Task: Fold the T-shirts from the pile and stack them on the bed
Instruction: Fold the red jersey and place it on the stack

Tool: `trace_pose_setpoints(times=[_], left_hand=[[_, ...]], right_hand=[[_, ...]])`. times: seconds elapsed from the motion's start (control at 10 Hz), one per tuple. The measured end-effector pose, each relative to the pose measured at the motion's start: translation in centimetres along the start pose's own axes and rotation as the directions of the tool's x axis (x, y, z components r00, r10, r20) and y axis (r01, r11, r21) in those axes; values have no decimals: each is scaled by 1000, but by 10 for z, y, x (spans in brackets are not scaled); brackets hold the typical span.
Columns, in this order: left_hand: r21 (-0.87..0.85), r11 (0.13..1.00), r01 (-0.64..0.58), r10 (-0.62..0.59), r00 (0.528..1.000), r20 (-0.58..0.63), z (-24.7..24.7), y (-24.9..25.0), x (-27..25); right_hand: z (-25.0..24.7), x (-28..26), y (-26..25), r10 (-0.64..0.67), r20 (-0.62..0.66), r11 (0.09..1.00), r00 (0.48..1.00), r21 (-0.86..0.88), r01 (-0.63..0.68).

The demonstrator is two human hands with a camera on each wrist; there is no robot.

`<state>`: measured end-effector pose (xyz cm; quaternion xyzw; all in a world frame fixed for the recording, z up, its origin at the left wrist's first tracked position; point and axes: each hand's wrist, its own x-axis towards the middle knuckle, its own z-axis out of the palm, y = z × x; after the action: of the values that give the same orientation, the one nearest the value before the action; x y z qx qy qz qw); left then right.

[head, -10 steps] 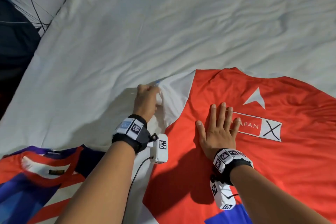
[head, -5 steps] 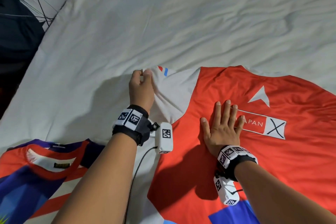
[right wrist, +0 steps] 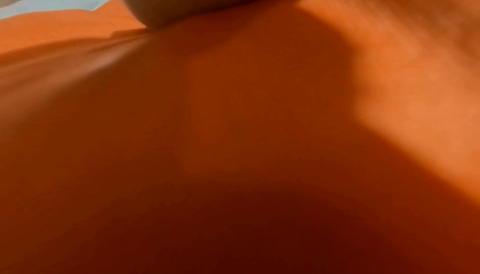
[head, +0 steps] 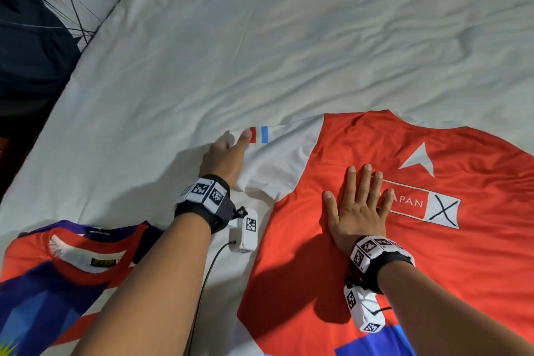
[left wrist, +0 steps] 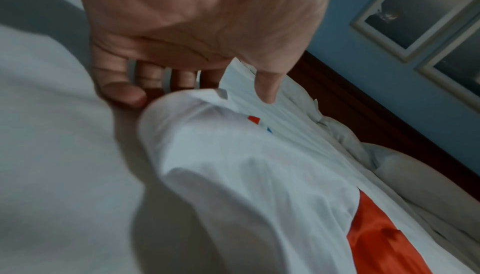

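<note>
A red T-shirt (head: 375, 269) with a white sleeve (head: 277, 165) and a "JAPAN X" print lies spread on the white bed sheet (head: 289, 37). My left hand (head: 237, 141) is at the sleeve's outer hem. Its thumb lies on top beside the small red and blue stripes, and its fingers curl under the hem. In the left wrist view the left hand (left wrist: 207, 91) has its curled fingers (left wrist: 124, 93) behind the sleeve (left wrist: 233, 165) edge. My right hand (head: 358, 196) lies flat, fingers spread, on the red chest by the print. The right wrist view is filled by the blurred red T-shirt (right wrist: 233, 114).
A second T-shirt (head: 57, 269) in red, purple and blue lies at the near left. Dark fabric (head: 26, 52) and thin cables hang off the bed's left edge. Wrinkled sheet stretches beyond the shirt. Pillows (left wrist: 415, 171) and a dark headboard (left wrist: 363, 102) show in the left wrist view.
My left hand has drawn the white sleeve outward and away from me, laying it flat so its red and blue stripes show. The right hand has stayed flat on the shirt.
</note>
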<state>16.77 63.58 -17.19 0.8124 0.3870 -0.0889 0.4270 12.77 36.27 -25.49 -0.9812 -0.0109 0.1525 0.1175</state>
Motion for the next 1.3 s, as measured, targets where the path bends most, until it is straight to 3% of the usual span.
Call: trace_pose_setpoints(times=[0.1, 0.2, 0.3, 0.4, 0.5, 0.6, 0.7, 0.8, 0.9, 1.0, 1.1, 1.2, 1.3], left_hand=[[-117, 991, -70, 59, 993, -98, 7, 12, 12], [-133, 989, -60, 22, 962, -272, 3, 23, 17], [-19, 998, 57, -59, 968, -244, 0, 13, 10], [-45, 997, 59, -64, 990, -127, 5, -9, -3], [-218, 972, -91, 59, 987, -148, 15, -24, -16], [-369, 893, -258, 154, 945, -287, 20, -29, -22], [-457, 826, -330, 189, 926, -326, 15, -31, -24], [-459, 814, -355, 219, 920, -324, 6, -32, -27], [-489, 807, -330, 257, 943, -212, 0, -34, -27], [-287, 905, -314, 306, 949, -74, -1, -45, -18], [107, 979, -171, 183, 977, -107, -6, -51, -12], [165, 986, 5, 29, 979, -202, -12, -36, -7], [173, 978, -114, 138, 982, -132, -12, -17, 14]], right_hand=[[0, 1, 0, -2, 6, 1000, 1000, -2, 2], [1, 1, 0, -3, 4, 1000, 1000, -3, 3], [3, 1, 1, -5, -10, 1000, 1000, -2, 5], [5, 1, 1, -2, -25, 1000, 1000, -3, 2], [5, 1, 1, 0, -22, 1000, 1000, -10, 0], [4, 1, 1, 2, -12, 1000, 1000, -10, -2], [3, 1, 1, -1, -12, 1000, 1000, -3, 1], [2, 0, -1, -2, -12, 1000, 1000, 5, 2], [3, -1, 1, -3, -19, 1000, 1000, 5, 3], [3, 0, 1, -4, -20, 1000, 1000, 5, 4], [3, 0, 0, -1, -18, 1000, 1000, 6, 1], [3, 0, 0, 0, -15, 1000, 1000, 7, 0], [2, 1, 0, 5, 1, 1000, 1000, -1, -5]])
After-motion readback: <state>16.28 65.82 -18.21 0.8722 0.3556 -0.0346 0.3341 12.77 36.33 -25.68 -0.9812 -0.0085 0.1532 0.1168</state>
